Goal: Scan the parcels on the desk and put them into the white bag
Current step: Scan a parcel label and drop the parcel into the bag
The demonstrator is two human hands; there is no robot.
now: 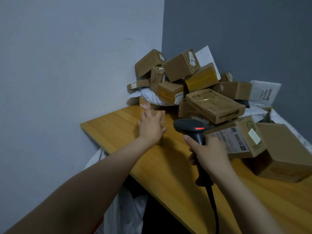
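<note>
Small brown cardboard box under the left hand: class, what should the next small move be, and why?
Probably close the left hand on the small brown cardboard box it rests on and lift it before the dark grey handheld scanner, which the right hand grips, red light lit; the box shows no label.

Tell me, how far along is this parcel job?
Done: cannot tell; the white bag below the desk edge hides its contents. In hand: the left hand lies on a small cardboard box, and the right hand grips the barcode scanner, its red light on. Left: the big pile of parcels in the corner.
</note>
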